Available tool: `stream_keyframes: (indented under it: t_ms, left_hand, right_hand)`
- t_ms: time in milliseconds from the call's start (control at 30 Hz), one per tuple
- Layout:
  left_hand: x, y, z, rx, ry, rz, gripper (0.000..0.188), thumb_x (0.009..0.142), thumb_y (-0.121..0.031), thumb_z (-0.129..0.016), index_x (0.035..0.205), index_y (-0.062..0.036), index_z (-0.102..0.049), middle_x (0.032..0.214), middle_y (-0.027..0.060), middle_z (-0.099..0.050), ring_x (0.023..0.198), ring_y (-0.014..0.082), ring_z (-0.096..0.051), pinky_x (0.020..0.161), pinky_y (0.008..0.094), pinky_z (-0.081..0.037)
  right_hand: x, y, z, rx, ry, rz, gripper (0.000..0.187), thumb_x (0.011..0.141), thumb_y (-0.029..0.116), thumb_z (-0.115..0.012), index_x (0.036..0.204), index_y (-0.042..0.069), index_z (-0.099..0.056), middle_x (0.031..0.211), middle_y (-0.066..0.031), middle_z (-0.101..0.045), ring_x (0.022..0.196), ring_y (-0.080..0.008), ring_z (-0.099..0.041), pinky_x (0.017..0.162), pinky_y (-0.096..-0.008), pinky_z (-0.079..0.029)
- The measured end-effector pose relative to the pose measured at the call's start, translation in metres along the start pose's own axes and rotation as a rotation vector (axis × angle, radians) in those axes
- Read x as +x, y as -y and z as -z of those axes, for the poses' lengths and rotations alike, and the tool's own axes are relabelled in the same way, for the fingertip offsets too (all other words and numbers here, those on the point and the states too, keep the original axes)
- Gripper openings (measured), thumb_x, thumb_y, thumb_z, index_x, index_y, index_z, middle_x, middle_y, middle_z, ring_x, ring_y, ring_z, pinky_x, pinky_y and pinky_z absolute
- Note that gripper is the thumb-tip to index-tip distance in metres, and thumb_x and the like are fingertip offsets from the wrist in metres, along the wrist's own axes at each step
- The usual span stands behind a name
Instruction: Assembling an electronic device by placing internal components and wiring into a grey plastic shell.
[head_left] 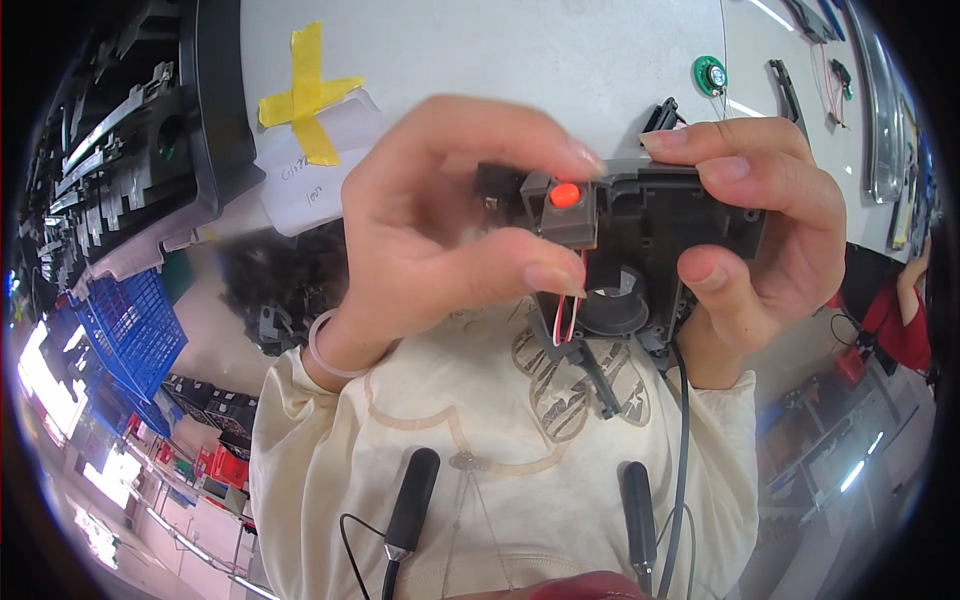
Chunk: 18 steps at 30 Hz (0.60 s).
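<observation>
Before the worker's chest, the left hand [420, 215] pinches a red-buttoned block [570, 229] at the left of the dark housing [650, 225], which the right hand [775, 235] grips, wires [565, 325] dangling, seemingly unfinished.

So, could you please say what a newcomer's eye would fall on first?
The orange-red button on the gray block in the left hand, near center, would likely catch the eye first, bright against the dark housing in the right hand. Next come the yellow tape cross at upper left and the blue crate at left.
</observation>
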<state>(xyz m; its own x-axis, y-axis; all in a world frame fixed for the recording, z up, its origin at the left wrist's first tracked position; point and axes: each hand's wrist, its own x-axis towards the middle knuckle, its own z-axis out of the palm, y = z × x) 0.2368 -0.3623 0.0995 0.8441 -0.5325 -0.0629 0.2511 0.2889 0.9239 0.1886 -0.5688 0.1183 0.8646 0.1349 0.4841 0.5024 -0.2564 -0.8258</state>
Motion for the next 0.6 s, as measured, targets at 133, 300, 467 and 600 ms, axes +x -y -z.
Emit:
stream_keyframes:
  t_ms: [133,300,467,600]
  left_hand:
    - [-0.0029,0.0081,0.0041,-0.223,0.112,-0.143,0.049,0.068,-0.011,-0.083,0.106,0.0073,-0.056,0.103,0.0194,-0.065,0.093,0.0208,-0.063,0.085,0.0334,-0.05]
    - [-0.0016,0.0116,0.0062,-0.23,0.113,-0.212,0.045,0.068,-0.001,-0.083,0.104,0.0077,-0.057,0.103,0.0189,-0.065,0.092,0.0202,-0.063,0.083,0.0322,-0.05]
    - [-0.0048,0.0101,0.0045,-0.3,0.054,-0.11,0.043,0.069,0.0,-0.082,0.102,0.0074,-0.057,0.102,0.0177,-0.066,0.09,0.0192,-0.065,0.08,0.0307,-0.051]
    - [-0.0058,0.0078,0.006,-0.269,0.077,-0.068,0.042,0.069,0.001,-0.081,0.102,0.0062,-0.056,0.1,0.0166,-0.065,0.09,0.019,-0.064,0.08,0.0305,-0.051]
  right_hand:
    - [-0.0001,0.0017,-0.001,0.022,-0.005,-0.021,0.041,0.079,0.023,-0.073,0.104,-0.003,-0.053,0.095,-0.0279,-0.062,0.082,-0.0272,-0.063,0.072,-0.0314,-0.053]
    - [0.0022,0.0022,-0.0015,-0.019,-0.003,-0.012,0.042,0.079,0.025,-0.073,0.104,-0.003,-0.053,0.093,-0.0276,-0.062,0.08,-0.0262,-0.063,0.069,-0.0298,-0.052]
    - [0.0021,0.0008,-0.0037,-0.013,-0.021,0.008,0.043,0.079,0.026,-0.073,0.103,-0.004,-0.054,0.091,-0.027,-0.062,0.079,-0.0259,-0.063,0.068,-0.0291,-0.052]
    - [0.0004,-0.0005,-0.0054,0.026,-0.047,-0.025,0.044,0.078,0.026,-0.074,0.103,-0.004,-0.054,0.089,-0.0266,-0.062,0.078,-0.0261,-0.063,0.068,-0.0287,-0.052]
